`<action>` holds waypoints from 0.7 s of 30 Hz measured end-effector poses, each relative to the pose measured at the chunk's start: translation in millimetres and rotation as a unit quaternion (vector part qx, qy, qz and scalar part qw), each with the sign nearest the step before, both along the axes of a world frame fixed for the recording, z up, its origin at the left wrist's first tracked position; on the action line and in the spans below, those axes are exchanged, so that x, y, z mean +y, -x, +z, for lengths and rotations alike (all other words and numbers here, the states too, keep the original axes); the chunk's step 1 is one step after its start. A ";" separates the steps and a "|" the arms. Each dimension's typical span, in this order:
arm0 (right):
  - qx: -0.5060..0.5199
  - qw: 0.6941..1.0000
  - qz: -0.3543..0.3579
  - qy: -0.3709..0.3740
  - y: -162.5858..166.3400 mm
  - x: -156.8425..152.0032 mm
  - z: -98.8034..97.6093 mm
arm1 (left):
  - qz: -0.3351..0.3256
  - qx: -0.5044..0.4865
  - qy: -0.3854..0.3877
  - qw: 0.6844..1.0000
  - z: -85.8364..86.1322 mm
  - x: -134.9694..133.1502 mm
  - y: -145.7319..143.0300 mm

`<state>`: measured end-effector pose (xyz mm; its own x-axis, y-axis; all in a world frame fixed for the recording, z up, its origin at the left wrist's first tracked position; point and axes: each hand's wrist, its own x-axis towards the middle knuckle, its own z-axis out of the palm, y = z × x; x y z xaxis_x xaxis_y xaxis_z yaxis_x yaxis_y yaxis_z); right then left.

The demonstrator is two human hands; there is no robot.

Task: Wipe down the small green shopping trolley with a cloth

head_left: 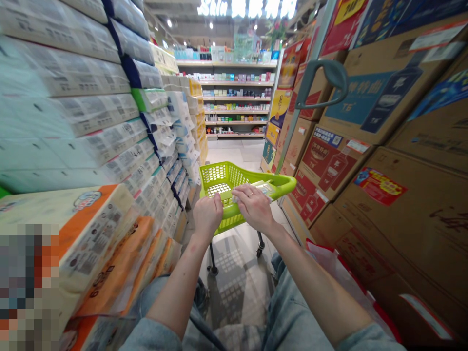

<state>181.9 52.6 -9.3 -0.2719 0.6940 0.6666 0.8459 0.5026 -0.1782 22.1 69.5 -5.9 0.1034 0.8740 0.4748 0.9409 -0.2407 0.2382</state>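
A lime-green plastic shopping cart [288,185] with a slatted basket stands in front of me on dark legs with castor wheels. My left hand [208,214] is closed over the near left part of its rim, thumb on top. My right hand [253,207], a ring on one finger, curls over the rim further right. Beside and under the right fingers is a whitish item [264,186], partly covered; I cannot tell what it is. The part of the basket floor that shows is bare lattice.
Wrapped paper packs [106,112] rise in stacks on the left, with orange-and-cream packs [113,263] close by. Cardboard cartons [405,190] line the right, beside a grey hooked handle [323,85] on a pole. Pale floor [237,152] leads to stocked shelves [237,98].
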 end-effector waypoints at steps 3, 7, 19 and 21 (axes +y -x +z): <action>0.023 0.999 -0.026 -0.032 16.0 -13.1 -11.8 | 0.011 -0.001 -0.002 1.000 -1.4 0.2 0.4; 0.008 0.998 -0.039 -0.055 18.3 -23.8 -28.3 | 0.009 0.004 -0.007 1.000 -2.4 0.1 1.1; 0.102 0.982 -0.150 -0.057 -102.4 19.3 -36.0 | -0.013 0.020 -0.025 0.999 -3.3 -3.5 -5.5; 0.121 0.981 -0.142 -0.049 -103.8 22.9 -33.9 | -0.008 0.024 -0.034 0.999 -4.3 -5.0 -10.3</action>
<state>285.7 75.5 -43.2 0.0971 0.6489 0.7546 0.8933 0.2774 -0.3535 32.5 64.5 -10.2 0.1417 0.8376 0.5276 0.9466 -0.2705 0.1752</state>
